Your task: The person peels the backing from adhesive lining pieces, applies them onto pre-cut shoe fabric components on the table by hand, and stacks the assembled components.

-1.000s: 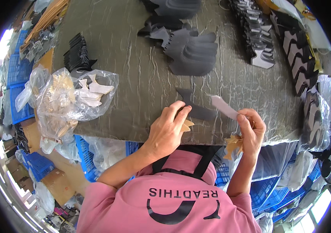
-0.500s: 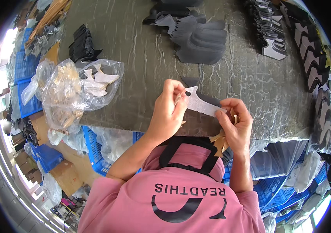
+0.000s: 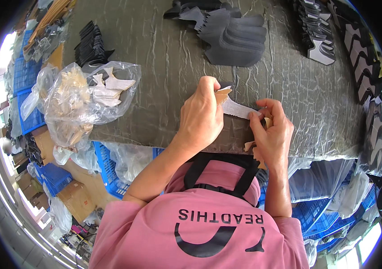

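Note:
Between my two hands is a light grey cut piece (image 3: pixel 236 109) with a curved upper edge. My left hand (image 3: pixel 203 112) is closed in a pinch at its left end, where a tan flap (image 3: pixel 222 95) sticks out by the fingertips. A small dark tip shows above that flap; what it belongs to is hidden. Thumb and fingers of my right hand (image 3: pixel 273 132) pinch the right end of the grey piece. Several tan scraps (image 3: pixel 259 157) poke out from under my right palm.
A clear plastic bag (image 3: pixel 128 96) of pale cut pieces lies on the table (image 3: pixel 164 89) at left, with a black stack (image 3: pixel 91 45) behind it. Dark grey sheets (image 3: pixel 235 42) are fanned at the far middle. Rows of black-and-grey pieces (image 3: pixel 321 51) line the right. Blue crates (image 3: pixel 110 172) stand below the table.
Both hands have moved slightly away from me with the grey piece. My left hand has turned over its end, and the tan flap now stands out there. The view has shifted a little.

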The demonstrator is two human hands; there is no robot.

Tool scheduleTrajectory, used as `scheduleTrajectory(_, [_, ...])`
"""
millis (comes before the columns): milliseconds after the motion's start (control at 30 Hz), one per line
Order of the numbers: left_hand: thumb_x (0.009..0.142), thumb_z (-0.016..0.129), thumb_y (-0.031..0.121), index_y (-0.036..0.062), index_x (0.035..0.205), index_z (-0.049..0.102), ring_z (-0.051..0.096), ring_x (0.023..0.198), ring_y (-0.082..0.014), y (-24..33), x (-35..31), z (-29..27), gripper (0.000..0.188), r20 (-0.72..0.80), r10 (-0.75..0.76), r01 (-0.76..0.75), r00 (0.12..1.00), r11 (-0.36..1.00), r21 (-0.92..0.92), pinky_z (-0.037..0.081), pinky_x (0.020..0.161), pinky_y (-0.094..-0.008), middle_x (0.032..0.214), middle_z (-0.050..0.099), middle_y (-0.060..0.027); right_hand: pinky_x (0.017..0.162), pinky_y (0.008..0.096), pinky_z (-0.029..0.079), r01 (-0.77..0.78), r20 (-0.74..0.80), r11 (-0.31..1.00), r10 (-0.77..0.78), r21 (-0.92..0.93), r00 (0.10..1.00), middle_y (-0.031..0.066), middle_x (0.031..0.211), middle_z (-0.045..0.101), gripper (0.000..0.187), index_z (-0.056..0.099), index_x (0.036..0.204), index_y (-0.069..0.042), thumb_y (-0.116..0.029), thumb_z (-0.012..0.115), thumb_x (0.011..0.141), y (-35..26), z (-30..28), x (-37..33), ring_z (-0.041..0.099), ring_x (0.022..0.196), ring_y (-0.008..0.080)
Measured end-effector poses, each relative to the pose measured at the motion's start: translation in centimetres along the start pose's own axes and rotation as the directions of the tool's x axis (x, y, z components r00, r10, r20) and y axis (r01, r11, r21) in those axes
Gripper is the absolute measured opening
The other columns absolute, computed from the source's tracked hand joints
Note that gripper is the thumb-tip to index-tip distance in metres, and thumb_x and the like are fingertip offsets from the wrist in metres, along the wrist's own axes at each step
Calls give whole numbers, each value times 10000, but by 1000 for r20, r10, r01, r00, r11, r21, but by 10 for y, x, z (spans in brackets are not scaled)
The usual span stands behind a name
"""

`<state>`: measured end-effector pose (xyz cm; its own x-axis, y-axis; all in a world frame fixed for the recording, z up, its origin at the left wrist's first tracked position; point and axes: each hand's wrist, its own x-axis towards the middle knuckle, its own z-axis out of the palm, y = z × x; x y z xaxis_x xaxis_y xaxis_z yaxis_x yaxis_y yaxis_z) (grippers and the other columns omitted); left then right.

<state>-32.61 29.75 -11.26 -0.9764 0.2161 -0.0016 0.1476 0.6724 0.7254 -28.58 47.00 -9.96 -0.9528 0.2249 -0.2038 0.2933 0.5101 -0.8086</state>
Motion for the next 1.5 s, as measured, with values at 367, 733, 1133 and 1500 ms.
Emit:
scheduleTrajectory(367, [758,623,-97,41,1132,414,619,871,-411,-5,-1,-4,450,-4,87,-86,996,989,124,509,703,-472,1033,527,-181,627,349,498,92,-50,989,-98,-117,994,89,798,603,289,610,1051,-61,-58,715,782,3,-2,3,615,671,222])
scheduleTrajectory(733, [748,620,7,50,1125,666,518,777,-190,-18,-30,-9,382,140,431,-452,892,832,322,477,703,-281,1402,545,-61,632,382,514,263,69,944,-254,-198,965,76,845,595,143,690,950,-102,-81,715,811,-1,-7,6,655,732,265])
scheduleTrajectory(1133, [829,501,-82,59,1114,588,617,1085,-338,-18,-11,-18,329,63,198,-187,978,971,-150,512,842,-318,1410,509,-191,673,425,520,287,213,933,-241,-218,947,90,910,602,161,646,868,-89,-138,749,755,-6,-23,15,654,784,326])
scheduleTrajectory(1500, [1035,392,227,-56,1314,490,605,789,-112,-11,-25,-35,409,301,-58,286,952,524,-802,498,722,-248,1009,650,-127,667,303,487,12,-511,996,-57,-91,858,86,705,611,177,620,911,-6,-88,681,766,31,-114,52,602,660,177])
